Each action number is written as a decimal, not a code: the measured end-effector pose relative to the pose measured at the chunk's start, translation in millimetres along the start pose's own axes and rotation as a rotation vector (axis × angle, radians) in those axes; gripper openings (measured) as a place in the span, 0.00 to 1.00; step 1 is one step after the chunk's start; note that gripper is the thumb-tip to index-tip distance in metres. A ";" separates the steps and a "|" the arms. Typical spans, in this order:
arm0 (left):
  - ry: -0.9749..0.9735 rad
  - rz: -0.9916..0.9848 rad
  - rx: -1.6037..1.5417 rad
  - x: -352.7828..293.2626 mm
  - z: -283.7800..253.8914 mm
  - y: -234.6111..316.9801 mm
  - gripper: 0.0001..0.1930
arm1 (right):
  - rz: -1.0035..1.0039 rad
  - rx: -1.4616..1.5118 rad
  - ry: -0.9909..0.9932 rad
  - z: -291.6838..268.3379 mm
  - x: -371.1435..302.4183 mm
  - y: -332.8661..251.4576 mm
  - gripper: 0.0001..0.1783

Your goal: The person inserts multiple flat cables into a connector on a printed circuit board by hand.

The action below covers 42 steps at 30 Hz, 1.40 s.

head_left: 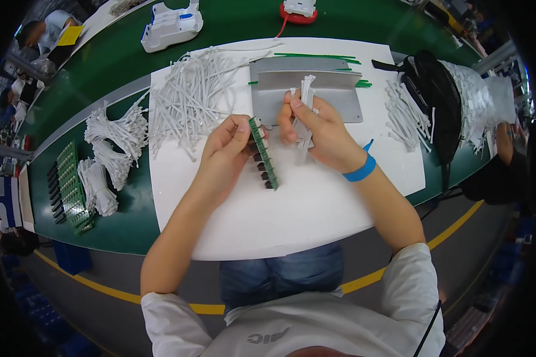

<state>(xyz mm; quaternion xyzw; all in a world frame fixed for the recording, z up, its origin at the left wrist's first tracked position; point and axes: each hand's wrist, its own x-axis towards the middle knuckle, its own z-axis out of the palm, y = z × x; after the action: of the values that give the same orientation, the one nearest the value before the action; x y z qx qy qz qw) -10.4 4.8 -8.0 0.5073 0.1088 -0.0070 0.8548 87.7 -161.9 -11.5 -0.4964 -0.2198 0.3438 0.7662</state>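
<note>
Between the thumb and fingers of my left hand (227,149) is a narrow green circuit board (267,159), tilted, with white and black connectors along one side. My right hand (315,126), with a blue band (361,171) at the wrist, is closed around a few short white cables (307,89) with small plug ends. The two hands are close together but apart, above a white sheet (268,220). Just beyond the right hand lies a grey metal plate (333,101) with an upright ridge. The right fingertips are partly hidden by the cables.
A loose heap of white cables (190,89) lies at the left, with bundled cables (116,137) beside stacked green boards (73,184). More cables (404,113) and a black bag (432,89) are at the right. White plastic housings (173,27) stand on the far green belt.
</note>
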 end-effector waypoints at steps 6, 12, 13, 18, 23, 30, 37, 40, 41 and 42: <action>0.068 -0.009 -0.023 -1.7 1.4 -2.0 0.18 | -0.084 0.030 0.050 13.4 1.1 1.3 0.16; 0.004 0.063 0.373 -5.7 15.7 1.0 0.13 | -0.084 0.108 0.000 20.9 -1.6 1.0 0.19; 0.005 0.064 0.374 -6.2 14.6 0.9 0.13 | -0.082 0.062 0.006 22.4 -2.2 0.0 0.20; 0.026 0.205 0.434 -5.9 20.2 -0.5 0.10 | -0.092 0.026 -0.057 31.1 -2.9 -0.7 0.23; 0.016 0.224 0.466 -5.5 16.7 -1.4 0.11 | -0.123 0.021 -0.080 37.3 -6.2 -5.7 0.24; -0.146 0.245 0.601 -6.2 13.2 -6.4 0.11 | -0.065 0.120 0.002 38.2 -6.0 -5.8 0.20; -0.145 0.163 0.535 -14.1 33.2 1.7 0.25 | -0.233 0.083 0.270 26.1 -3.8 10.2 0.17; -0.061 0.317 0.473 -5.9 33.7 -16.7 0.23 | -0.179 0.241 0.312 36.4 -7.0 2.8 0.17; -0.003 0.309 0.390 -4.0 32.3 -19.0 0.22 | -0.150 0.329 0.300 40.0 -8.2 0.2 0.16; 0.002 0.312 0.392 -3.6 29.7 -18.1 0.22 | -0.150 0.331 0.295 41.0 -8.3 1.0 0.16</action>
<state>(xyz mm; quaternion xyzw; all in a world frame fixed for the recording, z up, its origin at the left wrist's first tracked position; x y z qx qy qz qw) -10.8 -30.2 -9.2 0.6742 0.0264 0.1047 0.7306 54.0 -142.8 4.4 -0.3913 -0.0824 0.2412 0.8843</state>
